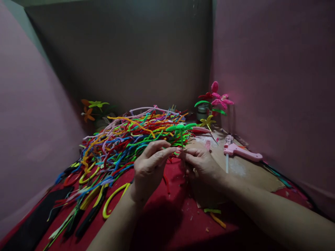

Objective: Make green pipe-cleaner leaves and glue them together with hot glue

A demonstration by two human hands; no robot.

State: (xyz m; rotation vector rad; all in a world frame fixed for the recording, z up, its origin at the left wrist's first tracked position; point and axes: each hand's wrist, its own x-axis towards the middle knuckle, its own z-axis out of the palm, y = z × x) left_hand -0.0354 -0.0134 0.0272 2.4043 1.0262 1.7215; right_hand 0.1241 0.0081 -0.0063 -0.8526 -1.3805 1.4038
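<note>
Green flower (181, 128) above red cloth (191, 226), pink walls (274, 69)

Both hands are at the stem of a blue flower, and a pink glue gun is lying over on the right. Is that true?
Not quite: the flower is green, not blue, as the head view shows. The left hand and right hand are at its stem, and the pink glue gun lies on the right.

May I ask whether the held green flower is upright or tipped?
Upright: the green flower has its petals on top, its stem running down to the left hand and right hand.
</note>
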